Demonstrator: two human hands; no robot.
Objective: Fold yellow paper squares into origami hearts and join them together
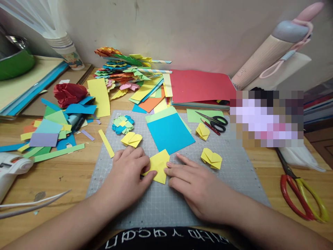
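Note:
A partly folded piece of yellow paper (159,164) lies on the grey cutting mat (145,208). My left hand (127,173) is closed on its left side, the thumb on top and the fingers curled. My right hand (199,185) has its fingers stretched out, with the tips at the paper's right edge. Behind it are blue paper squares (170,133). Folded yellow heart shapes lie around: one (131,139) beyond my left hand, one (211,158) beyond my right hand, and another (202,132) farther back. A blue and green paper flower (123,125) sits at the mat's back left.
Black-handled scissors (218,121) and a red pencil lie at the mat's back right. Larger red-and-yellow-handled scissors (299,198) rest at right. Paper scraps (44,135) and a white glue gun (13,166) are at left. Paper flowers (122,69) and red paper (203,85) stand by the wall.

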